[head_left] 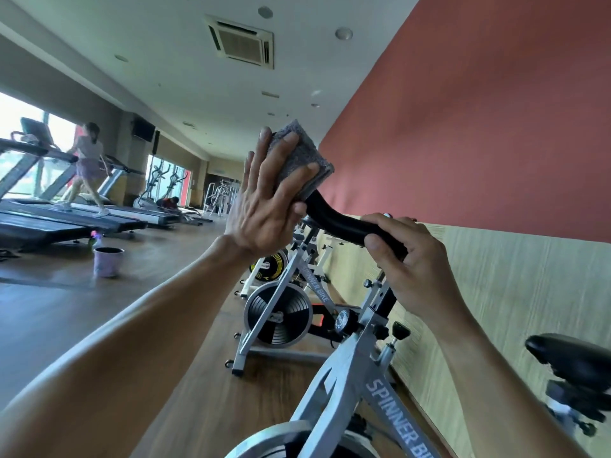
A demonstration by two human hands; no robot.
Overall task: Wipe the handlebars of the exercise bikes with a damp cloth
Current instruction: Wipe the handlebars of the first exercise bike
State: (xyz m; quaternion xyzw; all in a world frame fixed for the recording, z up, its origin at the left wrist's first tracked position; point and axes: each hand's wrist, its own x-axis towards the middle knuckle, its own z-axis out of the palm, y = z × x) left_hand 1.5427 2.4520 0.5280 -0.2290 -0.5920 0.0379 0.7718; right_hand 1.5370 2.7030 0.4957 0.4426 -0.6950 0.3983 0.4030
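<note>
The nearest grey exercise bike [350, 385] has a black padded handlebar [334, 219] that curves up to the left. A folded grey cloth [304, 157] is wrapped over the handlebar's upper end. My left hand [267, 200] presses the cloth against that end, fingers spread across it. My right hand [410, 259] grips the lower stretch of the same handlebar, thumb in front. The tip of the handlebar is hidden under the cloth.
More spinner bikes [281, 312] stand in a row along the red and beige wall [496, 127]. A lilac bucket [108, 261] with a spray bottle sits on the wooden floor at left. Treadmills [66, 219] line the windows, and a person [87, 166] walks on one.
</note>
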